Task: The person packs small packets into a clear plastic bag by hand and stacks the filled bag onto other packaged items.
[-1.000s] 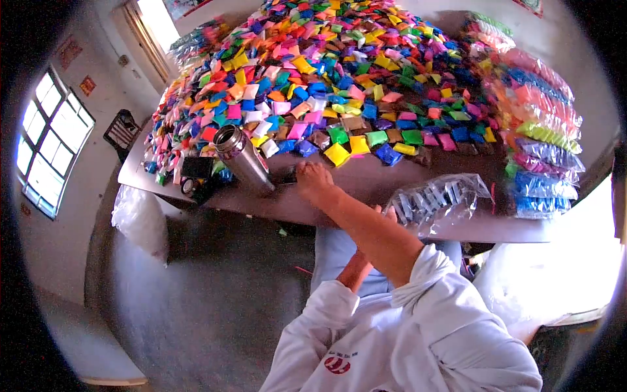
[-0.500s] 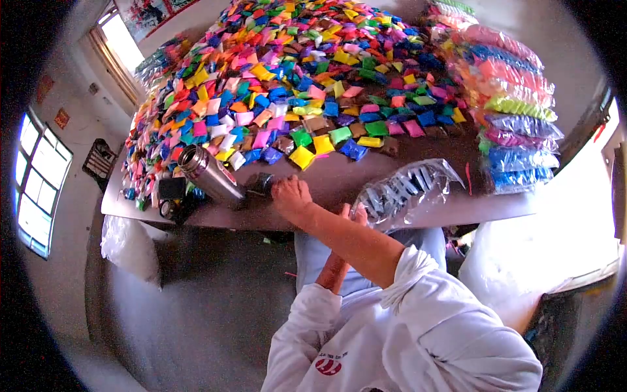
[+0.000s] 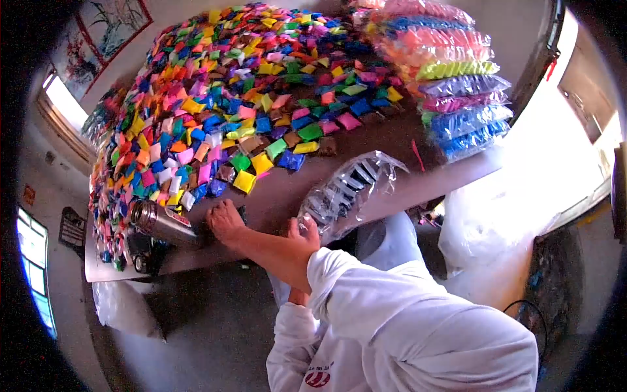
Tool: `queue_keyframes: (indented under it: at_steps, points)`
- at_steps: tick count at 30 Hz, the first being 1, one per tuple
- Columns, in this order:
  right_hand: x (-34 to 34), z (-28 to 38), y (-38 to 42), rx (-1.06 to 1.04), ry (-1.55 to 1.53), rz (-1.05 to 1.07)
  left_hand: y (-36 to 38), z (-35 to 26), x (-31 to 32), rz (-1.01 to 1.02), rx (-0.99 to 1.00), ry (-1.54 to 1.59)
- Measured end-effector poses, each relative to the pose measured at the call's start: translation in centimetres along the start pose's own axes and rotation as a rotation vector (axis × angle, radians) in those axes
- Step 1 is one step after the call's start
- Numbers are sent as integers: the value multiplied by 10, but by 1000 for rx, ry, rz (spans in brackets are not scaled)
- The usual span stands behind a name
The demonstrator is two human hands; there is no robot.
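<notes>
My right arm crosses over my left arm. My right hand [image 3: 225, 221] is down on the table, fingers curled and pointing away from me; whatever they hold is hidden. A small dark packet [image 3: 242, 213] shows beside it, and a metal bottle [image 3: 163, 222] leans just to its left. My left hand [image 3: 305, 231] pinches the near left end of a clear plastic bag [image 3: 349, 189] holding a row of black or dark packets. Part of my left forearm is hidden under the right one.
Colourful small packets [image 3: 261, 85] form a large heap across the table [image 3: 274, 202]. Filled clear bags [image 3: 460, 85] are stacked at the right. A small black object [image 3: 140, 253] stands by the bottle. White plastic sacks [image 3: 483, 222] hang or stand beside the table.
The camera view has turned, shifting the table leftward in the picture. My right hand has moved left, closer to the bottle and over the dark packets. My left hand stays at the bag.
</notes>
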State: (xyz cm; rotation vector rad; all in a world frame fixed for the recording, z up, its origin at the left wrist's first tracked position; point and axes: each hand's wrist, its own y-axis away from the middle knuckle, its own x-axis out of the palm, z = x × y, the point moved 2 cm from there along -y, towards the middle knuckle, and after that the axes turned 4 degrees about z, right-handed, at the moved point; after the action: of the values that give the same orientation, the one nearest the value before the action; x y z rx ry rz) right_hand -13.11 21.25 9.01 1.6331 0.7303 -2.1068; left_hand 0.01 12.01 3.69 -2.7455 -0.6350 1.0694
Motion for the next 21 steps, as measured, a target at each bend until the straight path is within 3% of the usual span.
queue_keyframes:
  at_steps: [3, 5, 7, 9, 11, 13, 14, 15, 18, 21]
  points:
    - [-26, 11, 14, -24, -239, -106, 2, -15, -10, 89, -68, 24]
    - [-35, 19, 38, -171, -478, -378, 2, -10, -11, 43, 60, -33]
    - [-97, 8, 104, -285, -647, -400, 4, -12, -16, -53, 135, -105]
    - [-156, -23, 176, -415, -626, -569, 4, -7, -15, -67, 175, -206]
    - [-173, -71, 231, -409, -712, -570, -1, 7, -9, -104, 275, -155]
    - [-167, -118, 279, -199, -568, -676, -1, 19, 0, -172, 437, 8]
    - [-168, -133, 296, -56, -420, -857, -6, 5, -3, -20, 284, 165]
    - [-163, -147, 310, 135, -491, -817, -7, 3, -4, -4, 269, 182]
    - [-148, -184, 325, 342, -451, -802, -4, -2, -9, -23, 324, 215]
    - [-144, -203, 306, 425, -392, -798, -8, 4, -7, -24, 404, 235]
